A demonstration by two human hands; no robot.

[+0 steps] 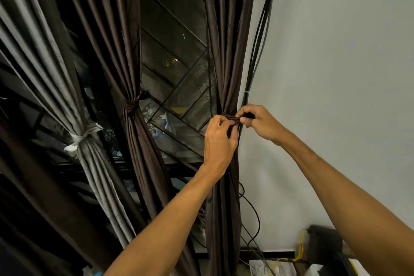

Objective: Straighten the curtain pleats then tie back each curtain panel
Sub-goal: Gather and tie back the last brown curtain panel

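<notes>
1. The right brown panel [226,69] hangs from 12 o'clock to 6 o'clock, just right of the view's middle and close beside the wall [336,74]. It is bunched to a narrow waist where the hands meet, a little toward 3 o'clock.
2. The tie band [229,117] crosses that waist. The left hand [220,141] has its grip clamped on the band's near end with curled fingers, and the right hand [261,122] pinches the other end at the wall side.
3. Handling, as I judge it: the cloth is light, soft and rather sleek, so the pleats are likely to slide out of a loose bundle. The band is limp and narrow and is best held near its ends and pulled snug before knotting.
4. The black cables [257,51] run just beside the panel at 1 o'clock and could get caught in the loop.
5. Count — three gathered panels: this one, the middle brown panel [125,51] at 9 o'clock and the grey panel [44,56] farther toward 9 o'clock.
6. Ties — three: a brown tie [131,105] and a pale tie [83,135] already knotted, plus the one being held.
7. There are two hands. The cables are several, but I cannot tell exactly how many.
</notes>
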